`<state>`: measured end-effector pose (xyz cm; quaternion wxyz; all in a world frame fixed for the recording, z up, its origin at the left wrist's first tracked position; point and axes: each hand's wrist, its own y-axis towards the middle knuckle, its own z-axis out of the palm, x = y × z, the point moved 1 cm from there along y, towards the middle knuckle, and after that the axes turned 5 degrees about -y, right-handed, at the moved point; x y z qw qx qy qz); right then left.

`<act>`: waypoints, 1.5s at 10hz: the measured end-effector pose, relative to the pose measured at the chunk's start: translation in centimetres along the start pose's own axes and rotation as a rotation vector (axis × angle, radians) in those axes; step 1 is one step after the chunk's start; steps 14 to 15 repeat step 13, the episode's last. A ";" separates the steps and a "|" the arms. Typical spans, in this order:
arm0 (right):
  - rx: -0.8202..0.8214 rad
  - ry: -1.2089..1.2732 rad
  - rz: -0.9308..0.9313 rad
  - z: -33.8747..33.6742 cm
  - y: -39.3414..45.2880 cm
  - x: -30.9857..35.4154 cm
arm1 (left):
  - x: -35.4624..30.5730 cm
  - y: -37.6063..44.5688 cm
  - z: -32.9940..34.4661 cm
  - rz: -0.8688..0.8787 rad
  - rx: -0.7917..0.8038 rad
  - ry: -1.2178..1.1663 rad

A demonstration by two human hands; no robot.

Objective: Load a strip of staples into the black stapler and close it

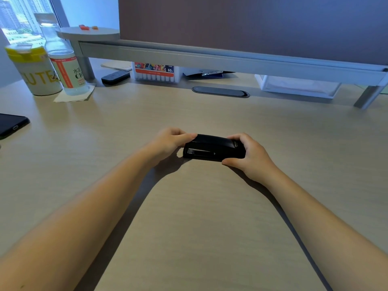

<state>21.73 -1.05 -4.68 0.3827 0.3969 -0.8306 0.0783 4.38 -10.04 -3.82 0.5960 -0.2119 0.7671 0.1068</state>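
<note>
The black stapler [213, 148] lies on the wooden desk [189, 206] in the middle of the view, its top arm down and closed. My left hand [170, 141] grips its left end, thumb on the top. My right hand [249, 156] wraps around its right end, thumb at the near side and fingers over the top. A metal part shows in the stapler's side near the left end. No staple strip is visible.
At the back left stand a yellow-lidded canister [33, 70] and a clear bottle [63, 59]. A dark phone [10, 124] lies at the left edge. Under the monitor riser [231, 57] sit a marker box [156, 73], a remote [115, 77] and a clear tray [298, 86].
</note>
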 end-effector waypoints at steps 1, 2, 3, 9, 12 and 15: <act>-0.019 -0.006 0.008 0.1 -0.1 0.1 | -0.1 -0.4 0.0 0.021 0.033 0.020; -0.018 -0.033 0.029 0.1 -0.1 -0.1 | 0.1 -1.0 -0.2 0.055 0.107 -0.037; -0.012 -0.061 0.062 -0.2 -0.1 -0.4 | 0.8 -0.9 -1.2 0.154 0.135 0.316; -0.154 -0.106 0.208 -1.7 6.7 -3.1 | 0.7 9.3 0.2 0.263 -0.014 0.640; -0.226 -0.099 0.285 -2.0 13.8 -4.9 | -0.2 16.7 1.0 0.214 -0.098 0.630; -0.253 -0.108 0.284 -1.7 14.5 -5.3 | -0.2 17.6 1.1 0.204 -0.120 0.643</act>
